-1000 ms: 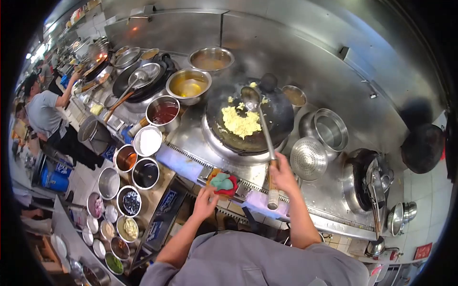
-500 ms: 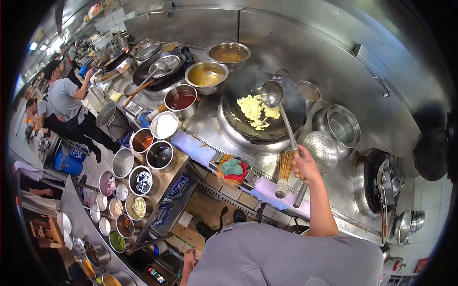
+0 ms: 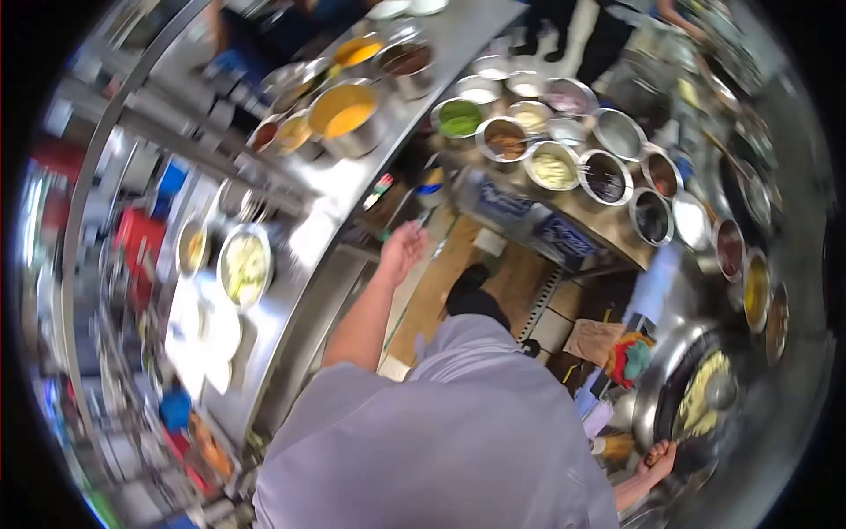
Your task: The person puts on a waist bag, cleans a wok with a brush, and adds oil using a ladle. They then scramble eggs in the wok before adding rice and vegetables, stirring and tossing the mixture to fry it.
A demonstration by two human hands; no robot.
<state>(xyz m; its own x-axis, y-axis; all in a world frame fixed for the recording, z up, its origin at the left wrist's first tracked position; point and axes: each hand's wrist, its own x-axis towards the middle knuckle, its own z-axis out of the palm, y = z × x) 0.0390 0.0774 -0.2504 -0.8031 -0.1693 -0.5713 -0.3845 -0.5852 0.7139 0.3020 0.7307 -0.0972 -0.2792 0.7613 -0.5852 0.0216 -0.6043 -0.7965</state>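
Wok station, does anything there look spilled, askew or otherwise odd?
Nothing looks clearly spilled or damaged. The one untidy thing is the crumpled bundle of cloths at the stove's front edge, near the wok, bunched up rather than folded. The view is blurred, so I can't rule out small splashes.

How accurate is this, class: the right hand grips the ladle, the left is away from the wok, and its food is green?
The colour is wrong: the head view shows yellow food in the wok. The right hand grips the ladle and the left hand is away.
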